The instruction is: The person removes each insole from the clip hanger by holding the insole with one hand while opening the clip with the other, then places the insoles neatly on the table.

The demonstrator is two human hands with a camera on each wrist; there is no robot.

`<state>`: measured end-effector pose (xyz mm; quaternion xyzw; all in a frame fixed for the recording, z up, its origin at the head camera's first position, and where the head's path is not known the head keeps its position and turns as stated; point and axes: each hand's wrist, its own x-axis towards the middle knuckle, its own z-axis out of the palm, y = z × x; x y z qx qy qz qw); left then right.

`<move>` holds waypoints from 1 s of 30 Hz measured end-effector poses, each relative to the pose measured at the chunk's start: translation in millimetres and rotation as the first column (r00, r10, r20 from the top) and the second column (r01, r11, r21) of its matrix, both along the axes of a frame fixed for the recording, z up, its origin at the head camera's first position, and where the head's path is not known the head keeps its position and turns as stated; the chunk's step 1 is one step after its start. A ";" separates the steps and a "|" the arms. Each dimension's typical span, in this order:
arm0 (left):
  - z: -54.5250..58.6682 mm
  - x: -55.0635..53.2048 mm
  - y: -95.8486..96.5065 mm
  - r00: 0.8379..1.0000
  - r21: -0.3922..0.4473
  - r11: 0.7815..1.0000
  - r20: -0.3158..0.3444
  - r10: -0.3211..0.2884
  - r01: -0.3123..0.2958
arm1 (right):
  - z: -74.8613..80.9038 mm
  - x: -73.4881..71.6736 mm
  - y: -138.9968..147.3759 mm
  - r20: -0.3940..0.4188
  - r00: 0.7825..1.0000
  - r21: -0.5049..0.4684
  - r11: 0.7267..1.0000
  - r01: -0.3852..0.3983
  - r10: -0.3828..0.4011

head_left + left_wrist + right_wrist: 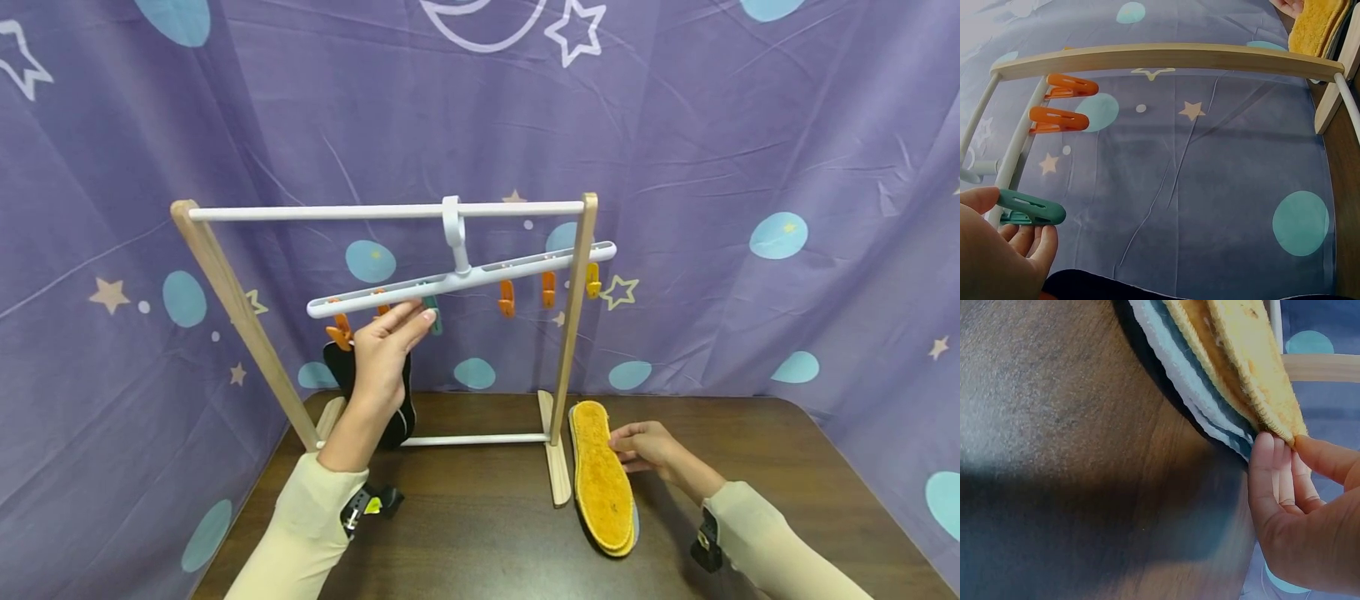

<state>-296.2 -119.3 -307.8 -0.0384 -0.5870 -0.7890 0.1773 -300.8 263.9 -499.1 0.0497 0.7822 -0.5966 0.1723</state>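
My left hand (384, 346) pinches a green clothespin (1032, 208) that hangs under the white clip hanger (510, 268). The hanger tilts, its left end lower. Behind the left hand a black insole (400, 417) hangs below the orange clips (340, 332) at that end. On the table, my right hand (651, 450) holds the edge of a fuzzy yellow insole (602, 475) between thumb and fingers. In the right wrist view this insole tops a stack, with white and grey-blue insole (1169, 372) layers beneath it.
The hanger hooks over the white top bar (322, 213) of a wooden-legged rack (573, 325). More orange clips (507, 298) and a yellow clip (593, 281) hang on its right half. The stack lies beside the rack's right foot (557, 475) on the brown table (480, 533), with a purple curtain (697, 167) behind.
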 end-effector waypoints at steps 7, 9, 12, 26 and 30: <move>0.0 0.3 0.3 1.000 -0.002 1.000 -0.001 -0.002 0.002 | -0.8 0.7 -2.6 -0.014 1.000 0.019 1.000 0.016 -0.016; 0.0 0.5 0.3 1.000 0.000 1.000 -0.002 -0.002 0.002 | -0.6 0.8 -3.1 -0.018 1.000 0.025 1.000 0.019 -0.019; -0.5 0.6 0.3 1.000 0.005 1.000 -0.004 -0.003 0.003 | -1.7 0.4 -3.3 -0.021 0.999 0.029 0.999 0.028 -0.027; -3.1 2.0 0.6 1.000 -0.014 1.000 -0.014 -0.009 0.009 | -4.1 1.3 -6.5 -0.028 0.997 0.056 0.996 0.075 -0.073; -3.9 2.7 0.7 1.000 -0.021 1.000 -0.012 -0.010 0.009 | -5.1 2.9 -6.6 -0.035 0.997 0.056 0.996 0.073 -0.071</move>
